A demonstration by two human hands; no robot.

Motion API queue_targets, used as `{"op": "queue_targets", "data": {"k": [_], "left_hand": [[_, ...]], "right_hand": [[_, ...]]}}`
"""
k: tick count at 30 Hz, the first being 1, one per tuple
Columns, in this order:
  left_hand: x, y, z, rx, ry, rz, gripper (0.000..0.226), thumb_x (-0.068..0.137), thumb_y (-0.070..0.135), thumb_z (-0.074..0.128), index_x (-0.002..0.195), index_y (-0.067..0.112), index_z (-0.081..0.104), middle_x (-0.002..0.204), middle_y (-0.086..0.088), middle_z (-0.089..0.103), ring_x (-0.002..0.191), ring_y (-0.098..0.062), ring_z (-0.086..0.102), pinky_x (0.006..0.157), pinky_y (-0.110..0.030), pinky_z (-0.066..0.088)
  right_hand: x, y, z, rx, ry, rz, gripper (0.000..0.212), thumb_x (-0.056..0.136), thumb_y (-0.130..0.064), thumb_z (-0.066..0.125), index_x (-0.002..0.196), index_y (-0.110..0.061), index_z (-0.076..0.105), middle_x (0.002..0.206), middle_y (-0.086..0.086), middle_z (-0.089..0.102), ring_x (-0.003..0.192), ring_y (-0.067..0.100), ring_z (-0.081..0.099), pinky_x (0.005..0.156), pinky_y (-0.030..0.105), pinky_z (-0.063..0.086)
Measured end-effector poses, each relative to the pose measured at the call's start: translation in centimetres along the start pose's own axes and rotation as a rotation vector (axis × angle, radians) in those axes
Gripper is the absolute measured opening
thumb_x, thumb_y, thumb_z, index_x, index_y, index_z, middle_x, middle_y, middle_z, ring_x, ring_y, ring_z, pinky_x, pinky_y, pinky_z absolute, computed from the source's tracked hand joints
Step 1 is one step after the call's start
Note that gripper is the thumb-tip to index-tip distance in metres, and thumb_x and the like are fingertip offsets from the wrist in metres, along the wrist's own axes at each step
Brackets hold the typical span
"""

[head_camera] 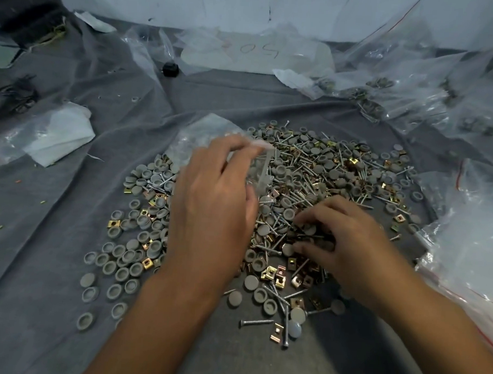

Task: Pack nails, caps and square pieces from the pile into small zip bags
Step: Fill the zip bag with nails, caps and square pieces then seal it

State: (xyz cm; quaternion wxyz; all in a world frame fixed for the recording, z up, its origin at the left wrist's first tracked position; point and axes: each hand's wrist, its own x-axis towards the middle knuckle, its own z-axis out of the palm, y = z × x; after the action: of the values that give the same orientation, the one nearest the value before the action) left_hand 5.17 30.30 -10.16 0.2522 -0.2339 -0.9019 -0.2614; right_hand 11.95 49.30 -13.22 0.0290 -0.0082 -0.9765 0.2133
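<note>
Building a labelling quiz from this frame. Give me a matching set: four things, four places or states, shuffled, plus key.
Things:
1. left hand
2. right hand
3. filled zip bags
4. black cap

Places or states:
A. far right, by the wall
B. holding a small clear bag
C. alone on the grey cloth, far centre-left
D. fingers down in the pile

Pairs: 1-B, 2-D, 3-A, 4-C

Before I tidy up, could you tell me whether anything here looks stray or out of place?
A small black cap-like object lies alone on the grey cloth near the far wall, away from the pile. Tiny coloured scraps dot the cloth at left.
</note>
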Motion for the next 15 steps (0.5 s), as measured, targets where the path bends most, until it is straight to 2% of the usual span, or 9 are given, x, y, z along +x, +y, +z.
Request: {"op": "queue_targets", "data": {"k": [3,7,9,11,13,15], "left_hand": [[-0.2,-0.2,1.1,0.046,-0.1,0.012,0.058,0.079,0.013,0.08,0.132,0.013,0.059,0.127,-0.003,0.058,0.112,-0.018,0.052,0.096,-0.029,0.036],[0.7,-0.5,2.3,0.045,-0.166,-0.006,0.059,0.08,0.016,0.079,0.134,0.015,0.057,0.129,-0.002,0.057,0.116,-0.018,0.052,0.099,-0.027,0.031],[1.3,-0.7,2.7,0.036,-0.183,-0.023,0.058,0.082,0.017,0.078,0.135,0.017,0.056,0.131,0.0,0.056,0.118,-0.016,0.05,0.1,-0.026,0.031],[1.5,-0.8,3.1,0.032,-0.211,-0.033,0.058,0.084,0.02,0.077,0.137,0.019,0.054,0.133,0.001,0.054,0.118,-0.015,0.049,0.102,-0.027,0.034],[1.4,-0.7,3.3,0.033,-0.232,-0.033,0.058,0.085,0.021,0.076,0.138,0.02,0.053,0.133,0.002,0.054,0.119,-0.014,0.049,0.104,-0.028,0.035],[1.3,-0.7,3.4,0.033,-0.233,-0.036,0.058,0.085,0.021,0.075,0.138,0.021,0.052,0.131,0.001,0.055,0.118,-0.014,0.05,0.104,-0.029,0.036]], "right_hand": [[0.2,-0.3,0.3,-0.041,0.068,-0.009,0.034,0.082,-0.052,0.057,0.114,-0.042,0.063,0.11,-0.023,0.047,0.102,0.004,0.049,0.083,0.03,0.052],[0.9,-0.3,0.7,-0.007,0.156,-0.007,0.025,0.086,-0.044,0.062,0.108,-0.033,0.062,0.102,-0.018,0.05,0.087,0.005,0.052,0.072,0.031,0.052],[1.1,-0.3,0.9,0.019,0.175,-0.009,0.029,0.09,-0.039,0.066,0.117,-0.035,0.056,0.101,-0.019,0.05,0.084,0.004,0.052,0.072,0.031,0.054],[1.4,-0.4,0.8,0.018,0.179,-0.029,0.038,0.093,-0.039,0.058,0.131,-0.037,0.052,0.106,-0.017,0.054,0.088,0.005,0.055,0.073,0.031,0.055],[1.8,-0.8,0.6,-0.035,0.178,-0.087,0.039,0.096,-0.036,0.054,0.135,-0.032,0.058,0.109,-0.008,0.058,0.091,0.012,0.058,0.072,0.033,0.056],[2.0,-1.2,0.5,-0.1,0.175,-0.131,0.035,0.097,-0.029,0.058,0.131,-0.026,0.065,0.105,-0.003,0.06,0.092,0.016,0.058,0.071,0.037,0.056]]}}
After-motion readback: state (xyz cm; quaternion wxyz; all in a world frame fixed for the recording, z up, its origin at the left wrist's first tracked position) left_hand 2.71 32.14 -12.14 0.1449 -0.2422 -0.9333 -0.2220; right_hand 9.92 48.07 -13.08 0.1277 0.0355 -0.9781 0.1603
